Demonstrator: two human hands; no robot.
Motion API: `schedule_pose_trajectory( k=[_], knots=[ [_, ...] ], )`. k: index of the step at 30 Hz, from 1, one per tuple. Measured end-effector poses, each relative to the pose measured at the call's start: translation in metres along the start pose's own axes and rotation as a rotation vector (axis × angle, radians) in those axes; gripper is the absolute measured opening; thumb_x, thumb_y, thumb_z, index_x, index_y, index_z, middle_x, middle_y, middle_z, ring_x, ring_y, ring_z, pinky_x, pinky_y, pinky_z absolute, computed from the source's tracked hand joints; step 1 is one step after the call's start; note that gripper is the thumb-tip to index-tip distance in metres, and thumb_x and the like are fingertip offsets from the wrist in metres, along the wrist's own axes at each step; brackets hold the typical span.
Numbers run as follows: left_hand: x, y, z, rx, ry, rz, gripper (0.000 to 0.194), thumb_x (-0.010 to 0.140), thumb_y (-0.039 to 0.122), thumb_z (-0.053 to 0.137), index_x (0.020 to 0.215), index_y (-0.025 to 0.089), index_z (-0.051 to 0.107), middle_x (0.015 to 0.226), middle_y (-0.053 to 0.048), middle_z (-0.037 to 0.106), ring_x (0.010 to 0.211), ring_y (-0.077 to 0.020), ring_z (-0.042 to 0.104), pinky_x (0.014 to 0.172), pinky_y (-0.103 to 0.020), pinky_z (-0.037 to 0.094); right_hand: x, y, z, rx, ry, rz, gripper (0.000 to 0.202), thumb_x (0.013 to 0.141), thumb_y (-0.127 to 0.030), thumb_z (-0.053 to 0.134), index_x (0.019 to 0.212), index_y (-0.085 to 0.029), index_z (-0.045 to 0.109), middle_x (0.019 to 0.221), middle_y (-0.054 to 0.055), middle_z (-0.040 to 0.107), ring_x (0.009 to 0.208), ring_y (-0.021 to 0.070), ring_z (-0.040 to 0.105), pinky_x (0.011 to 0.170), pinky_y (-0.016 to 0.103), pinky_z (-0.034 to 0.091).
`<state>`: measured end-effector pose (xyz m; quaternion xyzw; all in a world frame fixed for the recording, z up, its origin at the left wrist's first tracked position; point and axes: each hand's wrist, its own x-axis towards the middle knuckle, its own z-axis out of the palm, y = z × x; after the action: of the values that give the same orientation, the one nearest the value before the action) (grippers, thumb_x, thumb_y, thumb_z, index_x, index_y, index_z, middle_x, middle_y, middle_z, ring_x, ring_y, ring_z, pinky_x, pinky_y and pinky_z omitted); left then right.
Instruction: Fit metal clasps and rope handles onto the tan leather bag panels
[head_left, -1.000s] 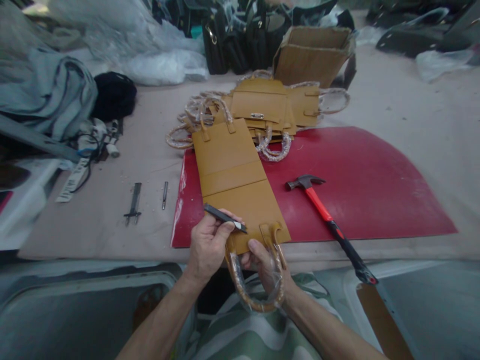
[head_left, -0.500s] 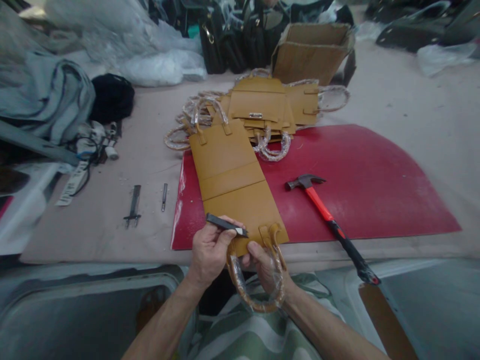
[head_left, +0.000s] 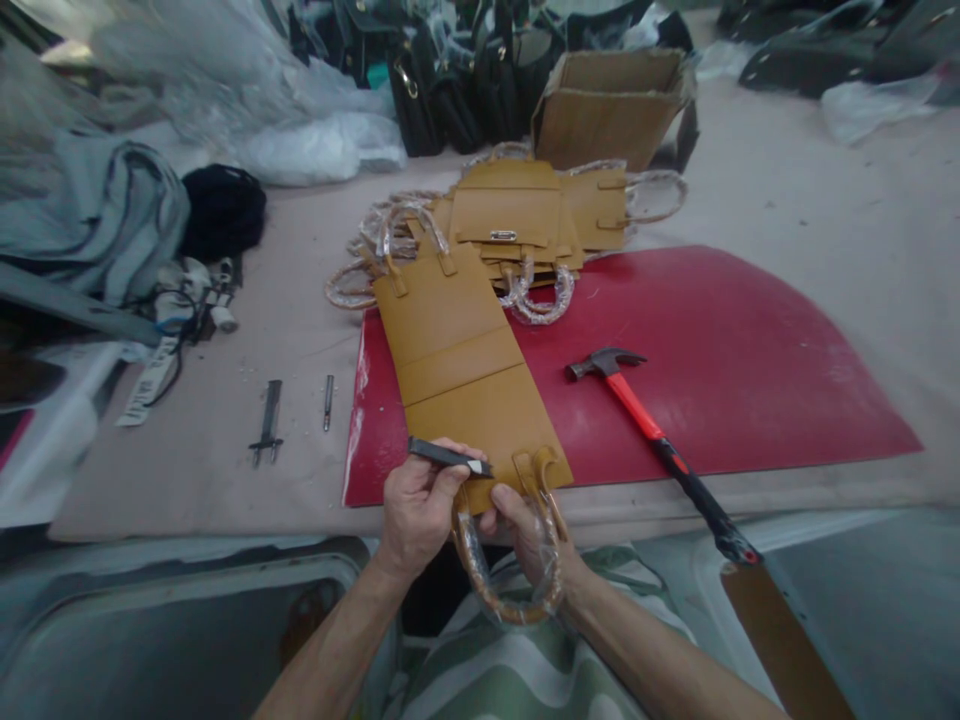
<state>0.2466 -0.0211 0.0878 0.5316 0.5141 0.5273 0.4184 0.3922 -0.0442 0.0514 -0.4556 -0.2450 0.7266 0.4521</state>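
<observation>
The light is soft and a bit dim, like a room with no strong lamp. Shadows are faint, with only a thin dark one under the hammer. The red mat shows a pale shine near its far side. The middle looks fairly sharp. The edges bend and stretch, and the counter curves. The plastic bags at the far left are blurry and washed out. The corners look smeared.
</observation>
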Motion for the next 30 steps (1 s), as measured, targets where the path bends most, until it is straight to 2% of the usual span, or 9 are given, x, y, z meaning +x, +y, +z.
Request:
schedule_pose_trajectory(
  k=[4,7,10,18,23,26,30],
  knots=[
    [0.002,0.006,0.002,0.190,-0.006,0.152,0.010,0.092,0.020,0.060,0.098,0.018,0.067,0.094,-0.006,0.078,0.089,-0.0176,0.075,0.084,-0.028,0.062,0.000,-0.003,0.001,-0.041,-0.014,-0.006,0.041,0.079,-0.057,0.074,0.067,-0.018,0.067,0.061,0.002,0.065,0.059,0.0157,0.062,0.067,0.031,0.055],
    [0.003,0.008,0.003,0.312,0.000,0.291,0.012,0.091,0.015,0.059,0.099,0.018,0.067,0.093,-0.005,0.078,0.088,-0.0160,0.076,0.083,-0.025,0.061,-0.001,-0.006,0.002,-0.049,-0.022,-0.020,0.041,0.079,-0.055,0.073,0.065,-0.018,0.067,0.062,0.003,0.065,0.061,0.0160,0.062,0.069,0.031,0.055],
    [0.002,0.007,0.005,0.382,0.011,0.367,0.013,0.090,0.015,0.058,0.100,0.018,0.067,0.093,-0.005,0.079,0.087,-0.0164,0.076,0.081,-0.025,0.062,-0.001,-0.009,0.002,-0.073,-0.025,-0.039,0.038,0.080,-0.053,0.073,0.065,-0.018,0.068,0.061,0.002,0.065,0.061,0.0157,0.062,0.068,0.031,0.054],
    [0.009,0.008,0.006,0.467,0.021,0.398,0.013,0.090,0.016,0.056,0.094,0.018,0.068,0.089,-0.005,0.080,0.084,-0.0162,0.077,0.077,-0.024,0.062,0.003,-0.015,0.003,-0.214,-0.048,-0.065,0.044,0.080,-0.056,0.070,0.058,-0.018,0.070,0.056,0.006,0.067,0.054,0.0170,0.063,0.061,0.030,0.053],
    [0.014,-0.003,0.007,0.507,-0.015,0.390,0.013,0.090,0.016,0.056,0.095,0.019,0.067,0.090,-0.005,0.079,0.084,-0.0164,0.076,0.077,-0.025,0.062,0.007,-0.023,-0.001,-0.316,-0.112,0.008,0.049,0.081,-0.061,0.066,0.063,-0.015,0.070,0.047,0.005,0.063,0.040,0.0144,0.057,0.045,0.025,0.046],
    [0.015,-0.010,0.009,0.534,-0.037,0.419,0.014,0.089,0.014,0.056,0.097,0.019,0.067,0.090,-0.006,0.079,0.084,-0.0172,0.076,0.077,-0.026,0.062,0.005,-0.032,-0.007,-0.367,-0.158,0.034,0.052,0.082,-0.062,0.061,0.061,-0.015,0.068,0.045,0.004,0.061,0.038,0.0134,0.055,0.043,0.024,0.043],
    [0.013,-0.017,0.010,0.587,-0.075,0.488,0.016,0.089,0.013,0.055,0.101,0.018,0.065,0.090,-0.006,0.078,0.082,-0.0172,0.076,0.075,-0.025,0.061,-0.001,-0.038,-0.019,-0.446,-0.173,0.039,0.037,0.078,-0.052,0.064,0.063,-0.018,0.061,0.053,0.002,0.065,0.041,0.0130,0.055,0.042,0.023,0.042]
  ],
)
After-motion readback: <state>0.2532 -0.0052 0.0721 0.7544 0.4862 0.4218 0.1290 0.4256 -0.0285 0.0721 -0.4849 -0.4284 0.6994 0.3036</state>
